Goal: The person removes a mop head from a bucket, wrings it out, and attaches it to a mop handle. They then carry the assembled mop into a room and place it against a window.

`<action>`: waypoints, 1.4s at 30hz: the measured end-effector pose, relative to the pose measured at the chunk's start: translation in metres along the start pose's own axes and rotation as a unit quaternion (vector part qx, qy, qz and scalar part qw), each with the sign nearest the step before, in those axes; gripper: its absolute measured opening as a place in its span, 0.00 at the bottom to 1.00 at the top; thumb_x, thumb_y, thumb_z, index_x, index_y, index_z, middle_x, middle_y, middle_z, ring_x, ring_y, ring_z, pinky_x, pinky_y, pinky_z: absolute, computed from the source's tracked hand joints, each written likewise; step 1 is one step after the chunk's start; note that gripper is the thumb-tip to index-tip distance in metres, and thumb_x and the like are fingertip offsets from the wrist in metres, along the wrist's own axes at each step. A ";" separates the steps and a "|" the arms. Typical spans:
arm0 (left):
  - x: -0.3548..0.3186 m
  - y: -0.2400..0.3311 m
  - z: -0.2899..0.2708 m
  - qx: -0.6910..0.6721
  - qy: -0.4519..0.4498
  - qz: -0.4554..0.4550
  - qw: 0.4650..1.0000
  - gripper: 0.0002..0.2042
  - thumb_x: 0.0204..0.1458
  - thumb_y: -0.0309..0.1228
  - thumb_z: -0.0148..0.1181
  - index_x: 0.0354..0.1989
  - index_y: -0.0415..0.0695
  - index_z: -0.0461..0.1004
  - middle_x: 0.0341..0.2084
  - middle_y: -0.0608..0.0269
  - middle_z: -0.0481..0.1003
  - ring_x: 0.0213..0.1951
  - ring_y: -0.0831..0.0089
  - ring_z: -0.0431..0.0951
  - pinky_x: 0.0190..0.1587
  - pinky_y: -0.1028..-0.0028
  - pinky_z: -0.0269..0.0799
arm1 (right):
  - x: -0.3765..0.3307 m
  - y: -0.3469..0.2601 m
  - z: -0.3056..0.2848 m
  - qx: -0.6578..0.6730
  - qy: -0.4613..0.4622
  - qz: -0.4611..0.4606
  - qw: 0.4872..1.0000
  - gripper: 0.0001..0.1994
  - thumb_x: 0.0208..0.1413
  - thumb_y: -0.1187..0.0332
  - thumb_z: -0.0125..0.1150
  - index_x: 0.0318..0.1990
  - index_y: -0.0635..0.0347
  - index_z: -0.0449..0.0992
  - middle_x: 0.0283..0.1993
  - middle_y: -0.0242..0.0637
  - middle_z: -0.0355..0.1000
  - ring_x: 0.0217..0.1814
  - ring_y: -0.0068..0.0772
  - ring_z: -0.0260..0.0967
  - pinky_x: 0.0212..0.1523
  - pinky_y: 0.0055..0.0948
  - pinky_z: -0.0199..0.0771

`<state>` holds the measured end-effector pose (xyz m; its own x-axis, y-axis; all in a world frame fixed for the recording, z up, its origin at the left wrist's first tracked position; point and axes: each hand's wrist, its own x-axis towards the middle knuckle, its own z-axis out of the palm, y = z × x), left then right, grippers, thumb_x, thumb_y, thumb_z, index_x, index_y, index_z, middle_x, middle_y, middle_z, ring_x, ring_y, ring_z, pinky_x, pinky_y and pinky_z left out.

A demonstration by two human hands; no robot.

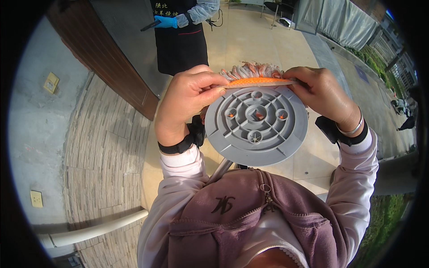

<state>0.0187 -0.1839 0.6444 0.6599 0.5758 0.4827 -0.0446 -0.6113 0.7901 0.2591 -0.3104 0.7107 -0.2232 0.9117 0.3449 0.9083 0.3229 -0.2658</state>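
I hold a round grey plastic mop-head disc (256,127) up in front of my chest, its ribbed underside facing me. An orange pad with grey and pink mop strands (253,71) sits along its far top edge. My left hand (190,100) pinches the upper left rim with thumb and fingers. On the upper right rim, my right hand (321,94) grips the orange pad's edge. A metal mop handle (220,170) runs from under the disc toward my body.
Another person in a black apron (181,38) with a blue glove (166,21) stands ahead on the tiled floor (254,35). A brown door (107,53) and a brick-patterned wall (103,156) are at my left. A white pipe (96,230) runs low left.
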 end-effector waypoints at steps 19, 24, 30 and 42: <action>-0.013 0.013 -0.003 0.091 0.003 0.080 0.993 0.04 0.43 0.21 0.56 0.29 0.38 0.72 0.20 0.63 0.70 0.19 0.74 0.68 0.22 0.78 0.62 | -0.024 -0.010 -0.003 0.139 0.034 -0.016 0.990 0.10 0.45 0.80 0.52 0.37 0.67 0.73 0.24 0.41 0.72 0.22 0.25 0.69 0.24 0.22 0.68; -0.018 0.015 -0.007 0.042 -0.004 0.076 0.996 0.06 0.41 0.23 0.59 0.30 0.38 0.71 0.21 0.63 0.68 0.21 0.75 0.68 0.23 0.78 0.63 | -0.029 -0.006 0.017 0.255 0.068 0.042 0.964 0.09 0.50 0.75 0.54 0.39 0.69 0.72 0.34 0.40 0.72 0.32 0.23 0.68 0.34 0.20 0.68; -0.030 0.015 -0.027 -0.007 -0.134 0.079 0.988 0.27 0.29 0.34 0.70 0.41 0.40 0.70 0.33 0.61 0.64 0.34 0.74 0.67 0.35 0.78 0.66 | -0.044 -0.007 0.037 0.407 0.012 0.053 0.912 0.23 0.49 0.62 0.60 0.50 0.67 0.65 0.43 0.37 0.64 0.44 0.27 0.63 0.44 0.25 0.65; -0.060 -0.031 0.010 -0.125 -0.047 0.016 0.991 0.28 0.33 0.17 0.63 0.48 0.39 0.64 0.43 0.59 0.57 0.43 0.70 0.67 0.41 0.73 0.70 | -0.023 0.006 0.138 0.564 0.255 0.210 0.757 0.09 0.52 0.78 0.52 0.42 0.64 0.70 0.39 0.31 0.69 0.40 0.17 0.63 0.42 0.17 0.65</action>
<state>-0.0117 -0.2047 0.5874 0.7221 0.4979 0.4802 -0.2433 -0.4671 0.8501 0.2213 -0.2941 0.5771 0.4273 0.8709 0.2429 -0.0833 0.3055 -0.9486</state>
